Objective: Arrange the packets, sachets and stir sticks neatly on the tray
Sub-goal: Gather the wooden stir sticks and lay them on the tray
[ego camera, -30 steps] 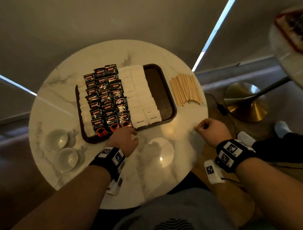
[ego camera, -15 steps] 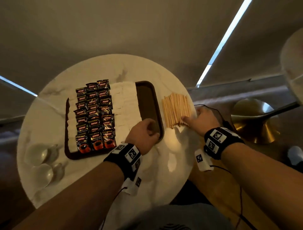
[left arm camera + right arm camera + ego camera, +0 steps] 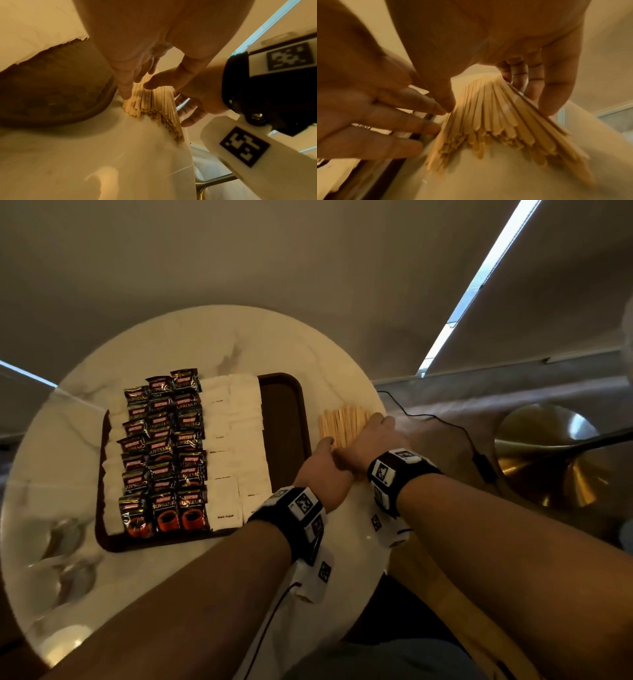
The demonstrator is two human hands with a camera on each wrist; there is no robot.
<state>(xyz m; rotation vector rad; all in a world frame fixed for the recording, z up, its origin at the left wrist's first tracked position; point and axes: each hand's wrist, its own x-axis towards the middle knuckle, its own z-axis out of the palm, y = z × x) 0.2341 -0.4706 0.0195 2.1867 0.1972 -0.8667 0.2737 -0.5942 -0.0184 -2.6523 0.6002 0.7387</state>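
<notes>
Reaches both forearms forward, wrists close together, to the wooden stir sticks (image 3: pixel 342 422) heaped on the desk (image 3: pixel 191 337) just beside the tray (image 3: pixel 284 419). Presses straight fingers of the left hand (image 3: pixel 320 463) against the heap's left side. Curls thumb and fingers of the right hand (image 3: pixel 368 440) round its right side. Shows bare tray floor beside white sachets (image 3: pixel 236 440) and coffee packets (image 3: pixel 164 453), with the desk edge near.

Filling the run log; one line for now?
stir sticks: on table beside tray | left hand: presses pile | right hand: grips pile
</notes>
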